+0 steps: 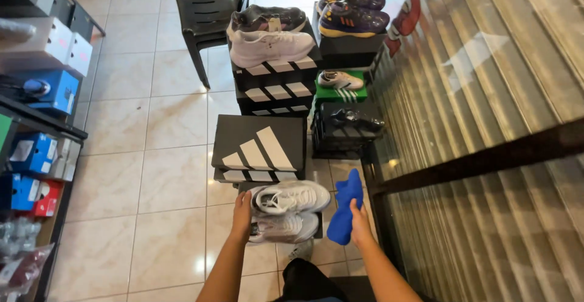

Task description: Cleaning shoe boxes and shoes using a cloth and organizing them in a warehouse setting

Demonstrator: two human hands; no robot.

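Clearly the risk lies with the pair of white sneakers (287, 209), which sit stacked near the edge of a dark box at the 6 o'clock part of the view: a push from the side could slide the upper shoe off the lower one and onto the tiled floor (152, 174), since nothing braces it at its 3 o'clock end. The left hand (242, 215) rests against the heel end of the pair at about 9 o'clock of them, fingers loosely curled round the heels rather than clamped; how firmly it grips is hard to tell from this angle. The right hand (359, 224) is closed around a blue cloth (345, 206), which stands up out of the fist just to the 3 o'clock side of the sneakers (near them, perhaps brushing the toe, though the view does not settle it). A loose hanging fold of that cloth could catch a shoe. At 12 o'clock from the pair stands a dark striped shoebox (258, 149), and beyond it more stacked boxes carry another white sneaker (267, 46) and purple shoes (351, 11); a knock to those stacks could topple them. A metal shutter (486, 95) fills the 3 o'clock side.
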